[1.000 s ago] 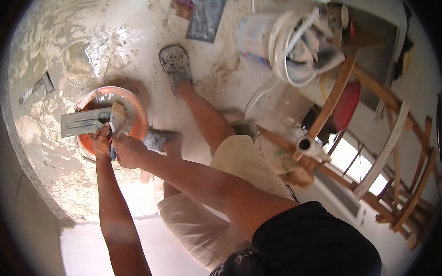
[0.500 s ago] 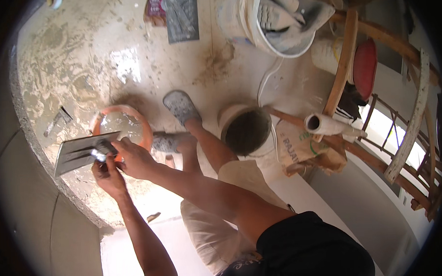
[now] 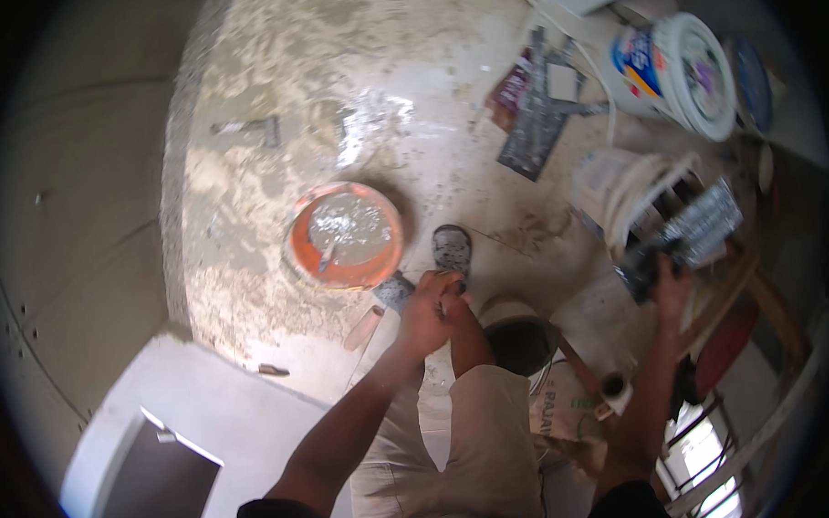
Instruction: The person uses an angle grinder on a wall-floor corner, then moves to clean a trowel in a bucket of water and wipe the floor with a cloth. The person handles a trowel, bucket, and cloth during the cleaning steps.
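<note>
My right hand (image 3: pixel 671 291) is closed round the dark handle of a plastering trowel (image 3: pixel 708 223), whose grey metal blade hangs over the mouth of a pale bucket (image 3: pixel 599 193) lying at the right. Motion blurs the trowel somewhat. In front of my legs my left hand (image 3: pixel 426 313) is closed, fingers curled; whether a small thing is inside them I cannot make out. Left of my feet stands an orange tub (image 3: pixel 297 236) of cloudy water with a small tool (image 3: pixel 327 257) in it. Close by my right knee is a bucket (image 3: pixel 556 341) with dark contents.
A scraper (image 3: pixel 268 131) lies on the mortar-smeared floor at the far left. Grey flat tools (image 3: pixel 531 138) and a white lidded pail (image 3: pixel 691 76) are at the far right. A paper sack (image 3: pixel 565 400) and wooden bars (image 3: pixel 781 310) crowd the near right; a wall (image 3: pixel 74 180) runs along the left.
The view has turned. My hands, together at the trowel above the orange tub, have parted: the right carried the trowel over to the pale bucket, the left drew back before my legs.
</note>
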